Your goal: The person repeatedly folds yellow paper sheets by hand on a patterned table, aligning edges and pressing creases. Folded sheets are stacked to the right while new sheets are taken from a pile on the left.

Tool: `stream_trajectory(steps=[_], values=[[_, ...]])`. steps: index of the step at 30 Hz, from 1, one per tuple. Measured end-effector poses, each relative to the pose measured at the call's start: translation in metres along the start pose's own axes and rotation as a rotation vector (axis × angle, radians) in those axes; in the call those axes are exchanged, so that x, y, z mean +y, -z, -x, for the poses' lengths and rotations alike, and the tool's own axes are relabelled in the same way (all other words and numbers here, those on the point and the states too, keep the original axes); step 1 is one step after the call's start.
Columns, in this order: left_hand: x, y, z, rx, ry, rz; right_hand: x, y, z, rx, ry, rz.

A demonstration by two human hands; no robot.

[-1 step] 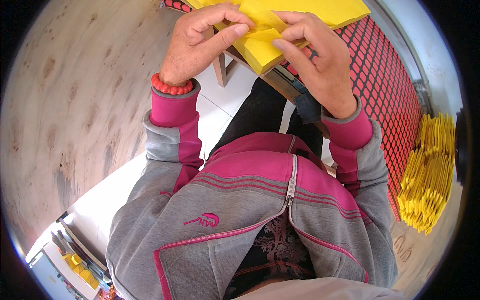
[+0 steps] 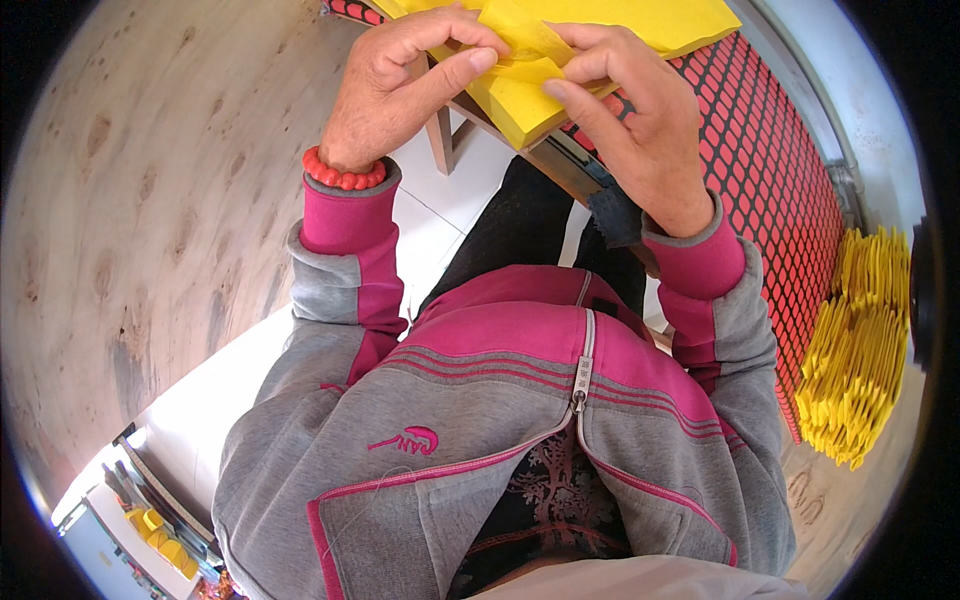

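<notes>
Both hands are at the top of the view, over a stack of yellow paper sheets at the table's edge. My left hand, a red beaded bracelet at its wrist, pinches the left side of a folded yellow sheet between thumb and fingers. From the right, my right hand grips the same sheet, its thumb tip near the fold. Part of the sheet stands up between the hands. Fingers cover some of the folds, and the upper end runs close to the frame's edge.
A red and black patterned cloth covers the surface to the right. Beyond it, a tall bundle of folded yellow pieces stands at the far right. A wooden board fills the left side. More yellow pieces lie at the lower left.
</notes>
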State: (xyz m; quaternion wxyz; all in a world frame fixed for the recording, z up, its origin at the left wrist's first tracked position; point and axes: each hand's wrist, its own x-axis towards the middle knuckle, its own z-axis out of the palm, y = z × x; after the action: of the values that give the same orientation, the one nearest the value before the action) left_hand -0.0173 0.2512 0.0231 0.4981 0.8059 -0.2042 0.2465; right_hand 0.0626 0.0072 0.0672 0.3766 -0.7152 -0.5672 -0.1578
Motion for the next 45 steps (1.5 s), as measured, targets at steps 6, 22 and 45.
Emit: stream_trajectory(steps=[6, 22, 45], values=[[0.004, -0.004, 0.002, 0.042, 0.105, 0.139, -0.022, 0.008, 0.006, 0.124, 0.023, 0.072], [0.014, -0.021, -0.004, 0.091, 0.040, -0.150, 0.061, -0.013, 0.248, -0.549, -0.455, 0.674], [0.019, -0.014, -0.012, 0.004, 0.097, 0.018, -0.009, 0.012, 0.189, -0.591, -0.387, 0.442]])
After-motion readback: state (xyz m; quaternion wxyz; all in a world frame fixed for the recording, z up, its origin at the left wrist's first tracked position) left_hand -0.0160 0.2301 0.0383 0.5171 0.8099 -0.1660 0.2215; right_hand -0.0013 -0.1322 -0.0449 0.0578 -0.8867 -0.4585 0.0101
